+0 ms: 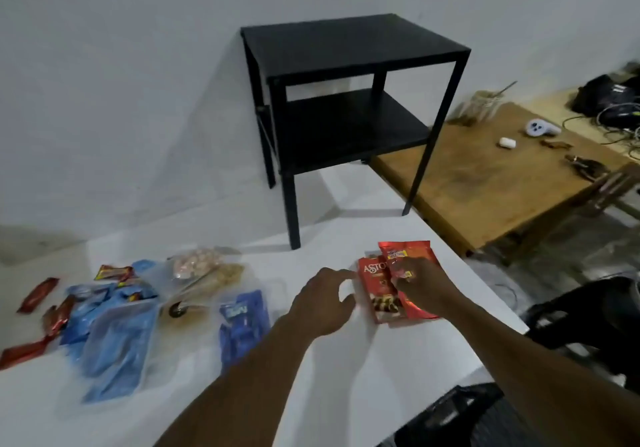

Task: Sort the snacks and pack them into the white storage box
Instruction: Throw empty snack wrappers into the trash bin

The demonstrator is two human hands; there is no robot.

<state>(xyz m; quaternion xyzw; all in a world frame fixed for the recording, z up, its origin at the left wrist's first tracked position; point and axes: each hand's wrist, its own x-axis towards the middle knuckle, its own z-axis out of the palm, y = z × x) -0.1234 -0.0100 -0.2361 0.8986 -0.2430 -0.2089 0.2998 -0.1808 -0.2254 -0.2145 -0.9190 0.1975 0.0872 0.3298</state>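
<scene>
**Both hands at the red snack packets on the white table**

The white table [311,394] fills the lower part of the view and carries everything I am sorting. At its far edge stands a black two-tier side table [349,100], against the pale wall. To the right, beyond the white surface, a wooden table [485,183] holds small tools, cables and a white controller; I cannot make these out in detail.

On the left half of the table lies the unsorted group of snacks. The biggest items there are the blue packets [114,342], overlapping one another, with a separate dark blue packet [244,322] nearer the middle. Behind them sit clear bags [204,270] of pale, round snacks. Slim red bars [38,294] lie scattered at the far left edge, touching or just beside the blue packets.

My right hand [424,291] rests on a shiny red pouch [415,266], its fingers closed on the pouch near the upper half. This pouch overlaps a red Astor packet [375,284], which lies flat on the table just to its left. My left hand [323,303] hovers beside the Astor packet with its fingers [341,275] loosely spread and holding nothing, the fingertips near the packet's left edge. The blur hides whether they touch it.

The white storage box is not identifiable in this view.
</scene>
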